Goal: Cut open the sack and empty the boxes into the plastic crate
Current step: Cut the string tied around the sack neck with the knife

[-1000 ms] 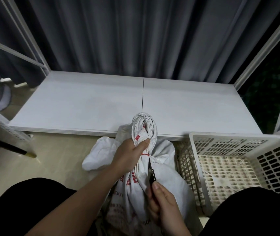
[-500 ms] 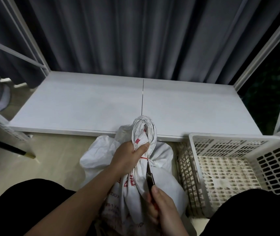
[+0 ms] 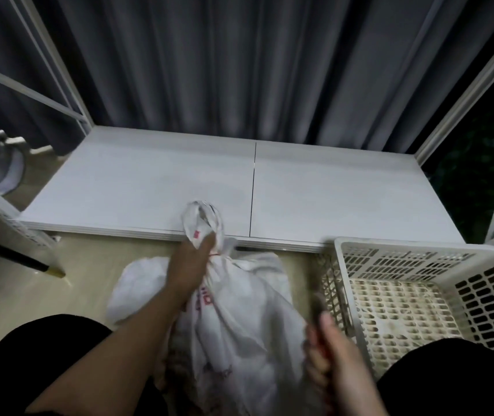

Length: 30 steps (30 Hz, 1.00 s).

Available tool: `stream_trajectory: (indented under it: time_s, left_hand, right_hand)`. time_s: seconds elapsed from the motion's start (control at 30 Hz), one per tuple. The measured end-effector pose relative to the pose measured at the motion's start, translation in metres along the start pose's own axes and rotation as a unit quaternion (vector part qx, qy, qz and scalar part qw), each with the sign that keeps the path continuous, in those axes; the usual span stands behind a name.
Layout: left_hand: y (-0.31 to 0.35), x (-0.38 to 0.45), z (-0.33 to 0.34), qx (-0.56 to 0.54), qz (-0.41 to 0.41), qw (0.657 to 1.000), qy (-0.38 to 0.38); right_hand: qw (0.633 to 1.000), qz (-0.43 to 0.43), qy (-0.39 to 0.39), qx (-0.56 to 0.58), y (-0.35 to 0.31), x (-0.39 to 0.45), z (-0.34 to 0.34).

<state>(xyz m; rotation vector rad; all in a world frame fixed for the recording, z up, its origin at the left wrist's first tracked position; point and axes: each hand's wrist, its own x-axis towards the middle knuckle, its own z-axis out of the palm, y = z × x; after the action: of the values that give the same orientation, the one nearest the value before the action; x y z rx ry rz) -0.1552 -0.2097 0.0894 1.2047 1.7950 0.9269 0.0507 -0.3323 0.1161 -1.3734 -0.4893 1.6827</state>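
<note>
Left of the perforated white plastic crate [image 3: 419, 298], the white woven sack with red print [image 3: 239, 310] stands on the floor. Left hand [image 3: 187, 265] grips its gathered neck beside the red tie [image 3: 216, 253]; right hand [image 3: 334, 352] curls round a blurred knife [image 3: 317, 304], just beside the crate wall. Advisable: keep the neck taut and cut away from the gripping fingers.

Right hand [image 3: 334, 357] motion-blurred, maybe gripping a blade [image 3: 317, 304], sack [image 3: 239, 319] bottom cut off, contents hidden
</note>
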Motion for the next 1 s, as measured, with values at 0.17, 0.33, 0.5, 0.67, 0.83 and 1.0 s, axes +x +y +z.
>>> stream_trajectory:
  time_s: [0.17,0.33,0.5,0.67,0.83,1.0]
  left_hand:
    - [0.021,-0.023,0.015,-0.079,0.029,0.990,-0.109]
    - [0.025,-0.031,0.013,-0.203,-0.056,0.968,-0.137]
    - [0.035,-0.041,0.018,-0.229,-0.066,0.960,-0.148]
    - [0.034,-0.040,0.020,-0.152,-0.027,0.986,-0.071]
    - [0.035,-0.040,0.024,-0.130,-0.058,0.989,-0.029]
    - [0.035,-0.042,0.030,-0.183,-0.117,0.973,-0.074]
  right_hand:
    - [0.979,-0.099,-0.034,-0.173,-0.003,0.016,0.006]
    - [0.962,-0.244,0.016,-0.125,-0.004,0.029,0.036]
    - [0.950,-0.267,0.012,-0.163,-0.010,0.054,0.048]
    - [0.965,-0.219,-0.003,-0.142,-0.003,0.063,0.036]
    - [0.938,-0.253,0.041,-0.233,-0.001,0.063,0.043]
    - [0.912,-0.253,0.061,-0.317,0.010,0.059,0.048]
